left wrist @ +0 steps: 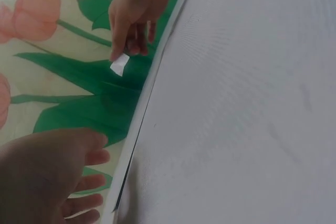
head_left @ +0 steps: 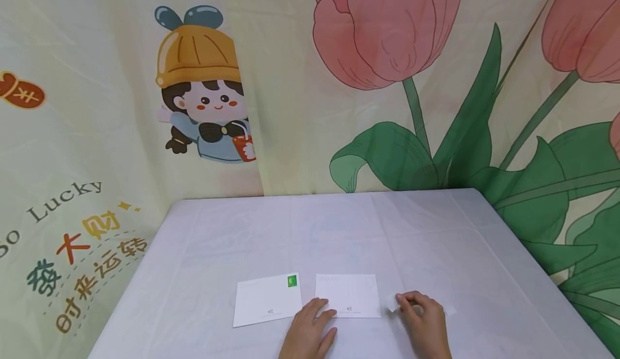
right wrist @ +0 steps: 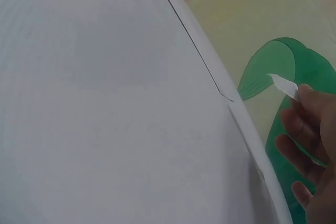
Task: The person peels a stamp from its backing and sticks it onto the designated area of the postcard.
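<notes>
My left hand (head_left: 310,329) rests with spread fingers at the lower left corner of a white envelope (head_left: 356,289). Small grey print runs along that envelope's bottom edge. To its right, the thumb and index finger of my right hand (head_left: 423,318) pinch a small white piece of paper (head_left: 392,304), just off the envelope's side. The right wrist view shows the paper piece (right wrist: 285,86) held by one end, its white face and a pointed corner out. A second envelope (head_left: 266,302) lies on the left, with a green stamp (head_left: 292,281) in its top right corner.
Both envelopes lie near the front of a table (head_left: 290,230) covered in white cloth. Behind it hangs a curtain (head_left: 290,106) printed with tulips and a cartoon child. A faint pale scrap (head_left: 450,310) shows beside my right hand.
</notes>
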Demonstrator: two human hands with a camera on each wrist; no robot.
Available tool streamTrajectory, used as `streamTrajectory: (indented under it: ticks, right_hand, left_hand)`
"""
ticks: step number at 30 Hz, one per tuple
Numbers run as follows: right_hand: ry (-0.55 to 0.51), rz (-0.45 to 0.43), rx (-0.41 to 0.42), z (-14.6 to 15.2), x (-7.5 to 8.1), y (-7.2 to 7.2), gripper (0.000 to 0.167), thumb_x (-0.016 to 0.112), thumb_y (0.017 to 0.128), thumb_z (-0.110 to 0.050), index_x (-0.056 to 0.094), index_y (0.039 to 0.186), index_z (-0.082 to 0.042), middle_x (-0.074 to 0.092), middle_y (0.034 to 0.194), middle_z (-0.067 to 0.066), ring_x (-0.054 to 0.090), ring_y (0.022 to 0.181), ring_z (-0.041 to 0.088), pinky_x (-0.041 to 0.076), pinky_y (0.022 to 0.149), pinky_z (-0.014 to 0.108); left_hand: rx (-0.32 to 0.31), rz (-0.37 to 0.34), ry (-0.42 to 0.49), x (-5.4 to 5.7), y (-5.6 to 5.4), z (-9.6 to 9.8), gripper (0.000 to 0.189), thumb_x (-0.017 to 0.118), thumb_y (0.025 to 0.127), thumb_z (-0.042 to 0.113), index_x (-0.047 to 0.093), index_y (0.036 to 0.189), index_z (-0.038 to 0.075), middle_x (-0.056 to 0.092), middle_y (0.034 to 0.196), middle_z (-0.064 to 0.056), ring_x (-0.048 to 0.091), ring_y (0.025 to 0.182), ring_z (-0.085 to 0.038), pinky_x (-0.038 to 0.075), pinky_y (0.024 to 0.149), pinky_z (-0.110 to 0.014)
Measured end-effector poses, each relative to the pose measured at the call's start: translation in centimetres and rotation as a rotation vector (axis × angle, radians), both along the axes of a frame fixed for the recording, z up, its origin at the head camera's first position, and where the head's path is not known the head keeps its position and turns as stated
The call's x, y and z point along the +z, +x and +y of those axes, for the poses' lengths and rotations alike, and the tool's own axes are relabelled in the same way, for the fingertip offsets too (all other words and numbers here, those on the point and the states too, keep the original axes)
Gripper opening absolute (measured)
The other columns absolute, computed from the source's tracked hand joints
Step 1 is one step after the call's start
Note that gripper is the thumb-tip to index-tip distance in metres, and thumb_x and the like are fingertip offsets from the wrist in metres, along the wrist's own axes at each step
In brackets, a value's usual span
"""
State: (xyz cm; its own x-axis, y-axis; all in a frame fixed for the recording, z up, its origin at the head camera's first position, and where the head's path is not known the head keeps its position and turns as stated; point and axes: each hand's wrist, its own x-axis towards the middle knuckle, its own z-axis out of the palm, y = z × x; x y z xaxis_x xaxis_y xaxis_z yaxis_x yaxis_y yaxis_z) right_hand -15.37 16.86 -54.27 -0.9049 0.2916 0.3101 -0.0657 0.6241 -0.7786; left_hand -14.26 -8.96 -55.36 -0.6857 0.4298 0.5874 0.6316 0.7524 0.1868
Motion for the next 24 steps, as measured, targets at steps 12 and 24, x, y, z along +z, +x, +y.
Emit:
streamTrajectory:
  ticks: [12,24]
  right_hand:
    - [-0.043,-0.028,0.143,-3.3,0.7,-0.5,0.013,0.068,0.084,-0.023,0.066,0.072,-0.018,0.054,0.058,-0.016,0.053,0.067,0.005,0.040,0.065,0.028]
    - [-0.120,-0.029,0.276,-6.7,1.5,-0.6,0.011,0.069,0.082,-0.025,0.067,0.072,-0.022,0.055,0.055,-0.018,0.052,0.064,0.003,0.041,0.067,0.029]
  left_hand:
    - [0.015,-0.121,0.265,1.0,0.8,1.7,0.024,0.069,0.081,0.015,0.062,0.104,0.010,0.061,0.100,0.002,0.059,0.090,-0.015,0.048,0.076,-0.031]
    - [0.032,-0.385,0.417,1.6,1.1,1.6,0.017,0.057,0.093,0.021,0.062,0.105,0.010,0.061,0.094,0.006,0.057,0.083,-0.007,0.049,0.070,-0.027]
